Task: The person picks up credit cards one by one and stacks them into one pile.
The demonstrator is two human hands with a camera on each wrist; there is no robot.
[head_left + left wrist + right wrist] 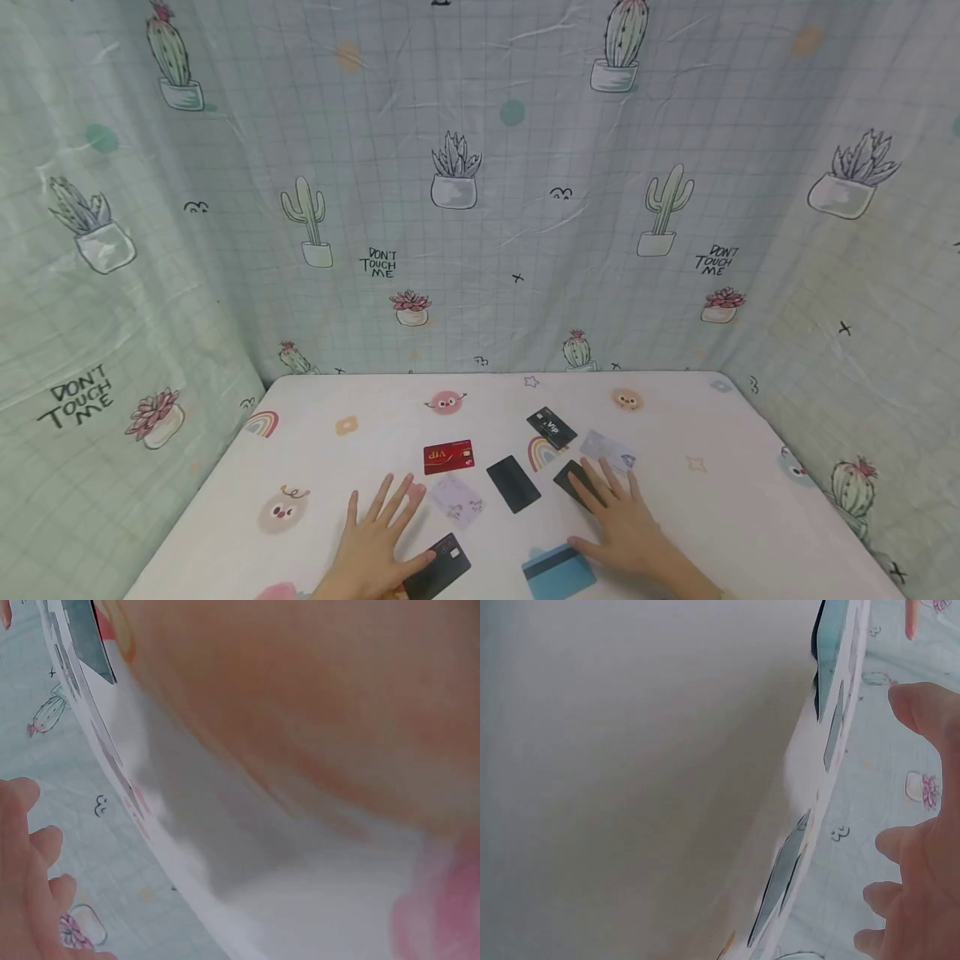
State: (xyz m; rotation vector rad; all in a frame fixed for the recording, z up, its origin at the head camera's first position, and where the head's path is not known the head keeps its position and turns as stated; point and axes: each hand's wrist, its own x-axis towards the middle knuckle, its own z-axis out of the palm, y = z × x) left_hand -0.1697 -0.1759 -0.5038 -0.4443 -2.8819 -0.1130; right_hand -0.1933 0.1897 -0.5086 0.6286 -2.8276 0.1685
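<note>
My left hand is spread with straight fingers at the front of the table, its thumb overlapping a black card with a chip. On the right, my right hand also has its fingers spread; the fingers lie over a dark card, partly covering it. Its thumb tip is at the corner of a blue card with a black stripe. A pale lilac card lies by the left fingertips, and a plain dark card lies between the hands. Neither hand grips anything.
Farther back lie a red VIP card, a black VIP card and a pale card just beyond the right fingertips. The white table carries printed cartoon figures. A cactus-patterned curtain hangs behind it and along both sides.
</note>
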